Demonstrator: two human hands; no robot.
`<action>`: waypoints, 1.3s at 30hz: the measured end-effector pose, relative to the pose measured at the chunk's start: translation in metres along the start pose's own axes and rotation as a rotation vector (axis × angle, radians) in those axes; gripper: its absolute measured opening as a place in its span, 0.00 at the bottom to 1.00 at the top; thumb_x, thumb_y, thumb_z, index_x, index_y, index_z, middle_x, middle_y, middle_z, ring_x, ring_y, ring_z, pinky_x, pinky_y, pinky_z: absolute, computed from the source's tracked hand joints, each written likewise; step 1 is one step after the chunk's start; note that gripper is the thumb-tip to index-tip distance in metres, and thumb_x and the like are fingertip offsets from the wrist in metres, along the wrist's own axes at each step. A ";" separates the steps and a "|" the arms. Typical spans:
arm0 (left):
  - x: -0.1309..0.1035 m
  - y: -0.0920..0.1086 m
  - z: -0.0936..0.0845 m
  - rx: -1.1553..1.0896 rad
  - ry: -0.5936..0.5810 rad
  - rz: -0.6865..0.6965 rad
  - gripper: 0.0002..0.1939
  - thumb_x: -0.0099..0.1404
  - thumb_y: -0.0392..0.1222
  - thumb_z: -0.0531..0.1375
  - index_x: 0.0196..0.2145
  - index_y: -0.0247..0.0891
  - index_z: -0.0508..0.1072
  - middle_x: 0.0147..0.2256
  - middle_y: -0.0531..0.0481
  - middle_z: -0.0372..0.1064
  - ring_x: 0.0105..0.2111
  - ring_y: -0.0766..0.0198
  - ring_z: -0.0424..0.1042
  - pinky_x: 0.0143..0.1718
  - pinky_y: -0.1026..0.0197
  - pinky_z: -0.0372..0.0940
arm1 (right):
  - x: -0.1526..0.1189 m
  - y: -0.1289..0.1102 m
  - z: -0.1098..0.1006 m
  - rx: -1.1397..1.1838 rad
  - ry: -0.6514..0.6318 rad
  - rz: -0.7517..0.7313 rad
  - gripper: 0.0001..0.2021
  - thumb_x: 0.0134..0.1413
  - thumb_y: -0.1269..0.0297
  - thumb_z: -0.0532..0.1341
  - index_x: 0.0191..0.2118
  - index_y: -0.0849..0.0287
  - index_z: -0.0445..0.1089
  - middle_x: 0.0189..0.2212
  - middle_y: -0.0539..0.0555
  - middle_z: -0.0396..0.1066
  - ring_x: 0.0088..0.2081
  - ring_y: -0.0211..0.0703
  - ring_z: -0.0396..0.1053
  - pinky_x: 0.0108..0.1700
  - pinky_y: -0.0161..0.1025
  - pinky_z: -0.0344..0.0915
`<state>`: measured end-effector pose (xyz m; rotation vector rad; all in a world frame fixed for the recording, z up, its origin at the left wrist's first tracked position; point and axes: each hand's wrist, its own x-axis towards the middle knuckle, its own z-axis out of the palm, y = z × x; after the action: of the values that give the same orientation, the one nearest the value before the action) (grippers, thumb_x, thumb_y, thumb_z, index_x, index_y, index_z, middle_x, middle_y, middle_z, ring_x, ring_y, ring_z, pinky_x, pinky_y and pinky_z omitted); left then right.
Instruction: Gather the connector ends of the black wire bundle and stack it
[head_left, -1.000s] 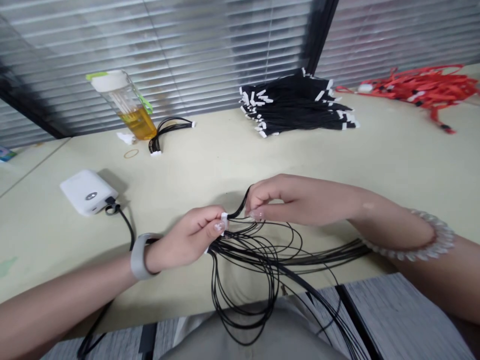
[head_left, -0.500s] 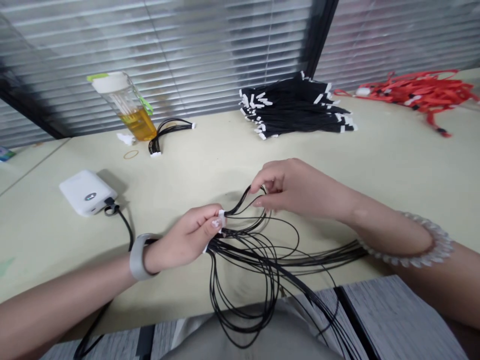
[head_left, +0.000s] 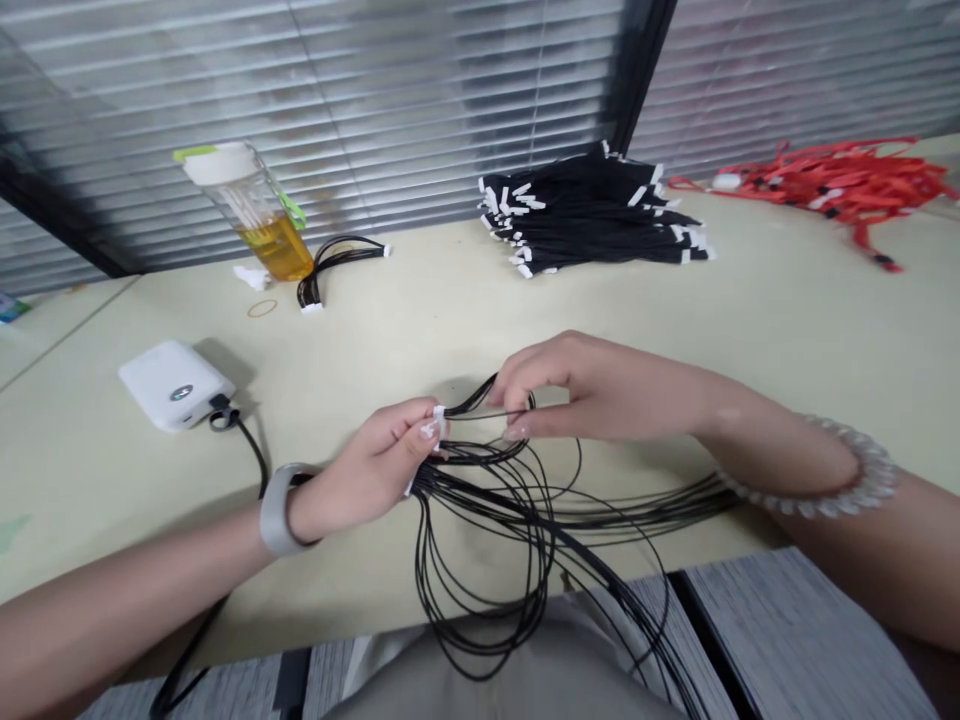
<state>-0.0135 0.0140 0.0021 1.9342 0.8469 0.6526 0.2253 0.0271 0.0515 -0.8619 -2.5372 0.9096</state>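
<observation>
My left hand (head_left: 394, 450) is closed on a white plug connector (head_left: 439, 424), thumb pressed over its face. Black wires (head_left: 469, 400) run out of the connector toward my right hand (head_left: 559, 390). Thumb and forefinger of that hand pinch a single thin black wire, while other wires loop up behind its fingers. Below both hands, a bundle of black cables (head_left: 525, 510) fans out; some loops hang over the table edge toward my lap and others trail right under my right wrist. Part of another white connector shows beneath my left hand.
A white power bank (head_left: 172, 385) with a black cable lies left. Behind it stand a bottle (head_left: 259, 220) of amber liquid and a small wire harness (head_left: 337, 255). Piled black cables (head_left: 592, 220) with white ends and red straps (head_left: 847, 190) lie along the window blinds.
My right hand has lowered slightly, and its fingertips now pinch a thin wire close to the connector. My left hand has shifted slightly up and left.
</observation>
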 end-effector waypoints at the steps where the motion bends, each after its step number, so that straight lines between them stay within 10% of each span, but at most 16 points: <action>1: 0.000 0.000 0.000 -0.013 0.008 -0.010 0.22 0.68 0.56 0.46 0.25 0.36 0.59 0.22 0.56 0.52 0.22 0.69 0.52 0.23 0.66 0.52 | 0.001 0.002 0.000 -0.036 0.028 -0.005 0.06 0.56 0.65 0.58 0.32 0.60 0.71 0.35 0.51 0.73 0.34 0.36 0.68 0.38 0.35 0.60; 12: 0.004 0.004 -0.001 -0.105 0.060 -0.065 0.21 0.66 0.57 0.49 0.25 0.37 0.59 0.23 0.57 0.52 0.22 0.69 0.51 0.23 0.66 0.52 | 0.008 0.022 0.013 -0.278 0.259 -0.026 0.10 0.54 0.77 0.52 0.40 0.61 0.65 0.36 0.55 0.72 0.37 0.39 0.68 0.39 0.36 0.62; 26: 0.000 -0.001 0.001 -0.227 0.049 -0.098 0.21 0.65 0.59 0.49 0.27 0.37 0.59 0.23 0.57 0.50 0.21 0.70 0.52 0.21 0.67 0.53 | 0.004 0.012 0.008 -0.385 0.482 -0.174 0.09 0.51 0.65 0.60 0.29 0.57 0.57 0.30 0.51 0.61 0.31 0.38 0.59 0.32 0.36 0.56; 32: -0.001 -0.002 0.001 -0.257 0.075 -0.117 0.22 0.64 0.59 0.50 0.26 0.37 0.60 0.22 0.57 0.51 0.19 0.71 0.52 0.19 0.67 0.52 | -0.001 -0.006 0.008 -0.783 0.290 -0.001 0.14 0.56 0.62 0.54 0.20 0.58 0.58 0.19 0.51 0.59 0.23 0.37 0.51 0.26 0.40 0.40; 39: -0.002 -0.003 0.001 -0.269 0.071 -0.098 0.21 0.65 0.58 0.50 0.27 0.36 0.60 0.22 0.57 0.52 0.18 0.72 0.53 0.18 0.68 0.52 | -0.002 -0.022 0.017 -0.207 0.006 0.121 0.16 0.56 0.63 0.54 0.18 0.60 0.57 0.14 0.45 0.53 0.19 0.31 0.48 0.24 0.34 0.47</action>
<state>-0.0150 0.0137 -0.0015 1.6269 0.8461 0.7402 0.2091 0.0041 0.0527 -1.0873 -2.6315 0.6844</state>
